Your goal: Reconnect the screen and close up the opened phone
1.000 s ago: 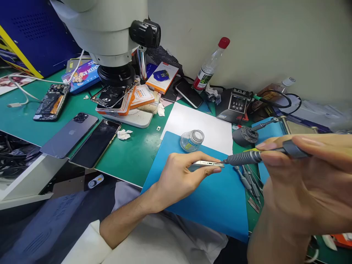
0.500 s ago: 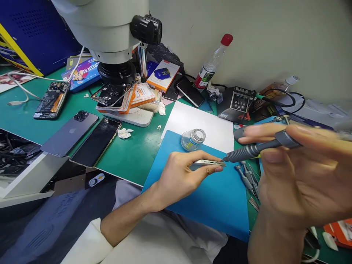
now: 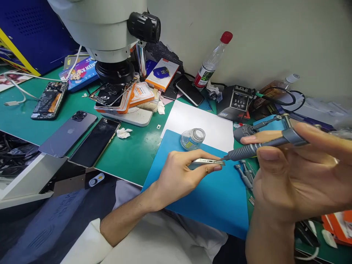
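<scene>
In my left hand (image 3: pixel 183 174) is a phone (image 3: pixel 196 163), pinched between thumb and fingers above the blue mat (image 3: pixel 211 205). Its bottom edge, with the charging port and small holes, faces up toward me. My right hand (image 3: pixel 297 165) grips a grey precision screwdriver (image 3: pixel 247 150) with a ribbed grip. The thin tip meets the phone's bottom edge, close to the port. A clear glass jar (image 3: pixel 193 139) stands on the mat just beyond my left hand. Several more grey screwdrivers (image 3: pixel 244 176) lie at the mat's right edge, partly behind my right hand.
A microscope (image 3: pixel 110 36) rises at the back left above a pile of boxes and phone parts. Purple (image 3: pixel 68 132) and black (image 3: pixel 95 143) phones lie left on the green bench. Behind the white paper (image 3: pixel 203 124) are a red-capped bottle (image 3: pixel 207 66) and a dark control box (image 3: pixel 233 102).
The screwdriver tip has shifted slightly left along the phone's edge, toward the port. My right fingers have moved and are less blurred; my left hand keeps its hold on the phone.
</scene>
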`<act>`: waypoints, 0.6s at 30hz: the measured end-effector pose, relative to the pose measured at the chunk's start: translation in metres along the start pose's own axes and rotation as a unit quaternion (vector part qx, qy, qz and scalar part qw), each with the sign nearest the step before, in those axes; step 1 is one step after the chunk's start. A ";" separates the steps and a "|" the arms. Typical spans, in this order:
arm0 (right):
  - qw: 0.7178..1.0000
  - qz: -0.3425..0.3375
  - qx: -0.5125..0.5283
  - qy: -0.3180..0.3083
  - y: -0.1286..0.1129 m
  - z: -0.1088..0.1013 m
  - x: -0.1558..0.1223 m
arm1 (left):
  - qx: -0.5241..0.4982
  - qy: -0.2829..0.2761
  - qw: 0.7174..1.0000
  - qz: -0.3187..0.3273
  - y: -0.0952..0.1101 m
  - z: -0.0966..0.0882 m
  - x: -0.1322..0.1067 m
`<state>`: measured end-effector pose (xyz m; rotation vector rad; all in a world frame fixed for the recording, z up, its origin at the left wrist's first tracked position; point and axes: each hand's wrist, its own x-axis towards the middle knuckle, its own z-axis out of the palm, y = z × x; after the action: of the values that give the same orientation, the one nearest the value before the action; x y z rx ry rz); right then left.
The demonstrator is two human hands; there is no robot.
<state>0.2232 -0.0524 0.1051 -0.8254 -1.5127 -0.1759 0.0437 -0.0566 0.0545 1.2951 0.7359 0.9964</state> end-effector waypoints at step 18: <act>0.996 -0.089 -0.022 -0.024 0.002 0.001 -0.006 | -0.002 -0.005 1.000 0.024 -0.001 0.001 -0.003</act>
<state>0.2228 -0.0523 0.0990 -0.7345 -1.6336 -0.3238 0.0435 -0.0597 0.0530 1.3192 0.6971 1.0296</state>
